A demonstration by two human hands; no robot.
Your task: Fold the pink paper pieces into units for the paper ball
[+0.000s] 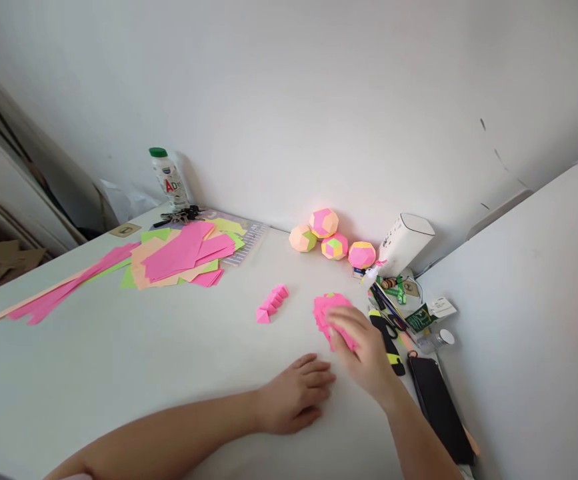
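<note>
While your left hand lies loosely spread on the table, your right hand—grip unclear—seems to be picking pink pieces, probably needing a pinch next.

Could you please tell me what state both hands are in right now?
Left hand: open, resting palm-down on the table.
Right hand: over the pink papers; grip cannot be told.

Pink paper pieces lie in a loose, overlapping pile on the table.
</note>
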